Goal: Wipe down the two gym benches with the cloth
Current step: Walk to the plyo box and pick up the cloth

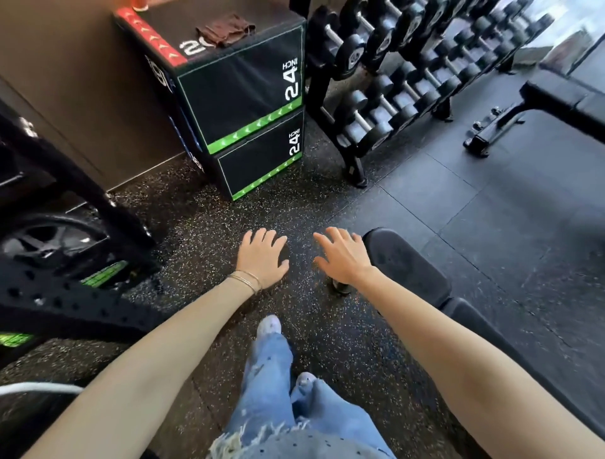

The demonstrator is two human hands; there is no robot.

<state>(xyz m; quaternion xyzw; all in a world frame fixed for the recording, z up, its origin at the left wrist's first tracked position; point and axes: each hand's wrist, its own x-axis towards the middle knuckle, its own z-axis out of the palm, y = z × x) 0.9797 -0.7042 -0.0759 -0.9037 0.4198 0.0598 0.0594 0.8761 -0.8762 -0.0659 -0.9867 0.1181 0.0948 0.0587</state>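
A brown cloth lies crumpled on top of the stacked black plyo boxes at the far centre. One black padded gym bench runs along my right side, its rounded end just right of my right hand. A second black bench stands at the far right. My left hand and my right hand are stretched out over the speckled floor, palms down, fingers spread, holding nothing. Both hands are well short of the cloth.
A dumbbell rack stands right of the boxes. A black squat rack with a weight plate fills the left. An orange object sits at the boxes' far edge. My jeans and shoes show below.
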